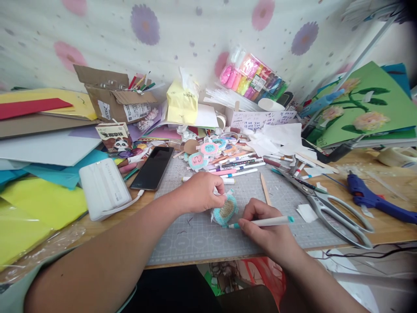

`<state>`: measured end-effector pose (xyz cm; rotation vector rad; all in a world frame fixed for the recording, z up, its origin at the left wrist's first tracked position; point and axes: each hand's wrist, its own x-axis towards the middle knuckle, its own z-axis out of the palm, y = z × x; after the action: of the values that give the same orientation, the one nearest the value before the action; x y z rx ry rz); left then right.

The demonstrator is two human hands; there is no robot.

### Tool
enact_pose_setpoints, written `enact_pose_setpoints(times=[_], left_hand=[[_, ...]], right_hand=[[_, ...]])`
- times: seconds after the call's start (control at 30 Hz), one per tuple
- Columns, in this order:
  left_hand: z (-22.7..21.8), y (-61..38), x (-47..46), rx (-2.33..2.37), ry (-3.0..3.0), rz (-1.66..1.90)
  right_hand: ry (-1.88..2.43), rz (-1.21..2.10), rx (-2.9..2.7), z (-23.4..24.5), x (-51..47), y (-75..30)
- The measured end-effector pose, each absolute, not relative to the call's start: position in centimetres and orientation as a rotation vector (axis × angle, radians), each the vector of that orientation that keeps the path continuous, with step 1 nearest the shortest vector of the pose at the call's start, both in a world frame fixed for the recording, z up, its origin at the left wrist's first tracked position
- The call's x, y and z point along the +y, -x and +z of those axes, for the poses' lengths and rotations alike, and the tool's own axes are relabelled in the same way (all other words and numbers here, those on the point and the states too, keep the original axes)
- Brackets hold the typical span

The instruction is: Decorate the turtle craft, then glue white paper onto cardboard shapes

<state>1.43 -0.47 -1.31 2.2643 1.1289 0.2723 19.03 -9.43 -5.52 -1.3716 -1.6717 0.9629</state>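
Observation:
Between my hands, just above the grey cutting mat (182,243), is a small oval paper craft piece (227,209) with a teal border and a tan middle. My left hand (203,191) pinches its upper left edge, fingers closed. In my right hand (265,224) is a white marker (272,221) with a teal end, its tip at the lower edge of the piece. Beyond my left hand lie similar pieces, a pink one with a blue middle (209,148) and a teal one with a pink middle (197,161).
Scissors (329,208) and a blue glue gun (378,198) lie to the right. A wooden stick (265,189) rests on the mat. Several markers (241,167) are heaped behind. On the left are a phone (153,167), a white power bank (104,189) and a cardboard box (114,98).

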Motion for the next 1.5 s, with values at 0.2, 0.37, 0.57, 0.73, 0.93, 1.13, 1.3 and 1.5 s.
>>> enact_pose_setpoints(times=[0.2, 0.37, 0.57, 0.73, 0.93, 1.13, 1.3, 1.5], left_hand=[[-1.3, -1.4, -0.5, 1.127, -2.241, 0.275], [-1.3, -1.3, -0.6, 1.121, -2.214, 0.273], [-1.1, -1.3, -0.5, 1.131, -2.106, 0.317], [-1.1, -1.5, -0.7, 1.106, -1.795, 0.444], [-1.4, -1.8, -0.9, 0.982, -1.477, 0.544], [-1.5, -1.3, -0.6, 0.876, -1.385, 0.416], [-1.8, -1.2, -0.2, 0.906, -1.374, 0.395], [-2.1, -1.7, -0.4, 0.974, -1.486, 0.394]], right_hand=[[1.357, 0.977, -1.63, -5.5, -9.3, -19.0], [1.357, 1.003, -1.592, -5.8, -9.3, -19.2], [1.002, 0.996, -0.998, -6.5, -9.2, -20.0], [1.139, 0.901, -0.946, -6.3, -8.5, -20.1], [1.105, 1.147, -0.903, -6.3, -8.0, -19.3], [1.135, 1.149, -0.914, -6.2, -7.3, -19.3], [1.147, 1.195, -0.983, -6.0, -7.0, -19.4], [1.189, 1.172, -1.076, -5.9, -7.2, -19.2]])
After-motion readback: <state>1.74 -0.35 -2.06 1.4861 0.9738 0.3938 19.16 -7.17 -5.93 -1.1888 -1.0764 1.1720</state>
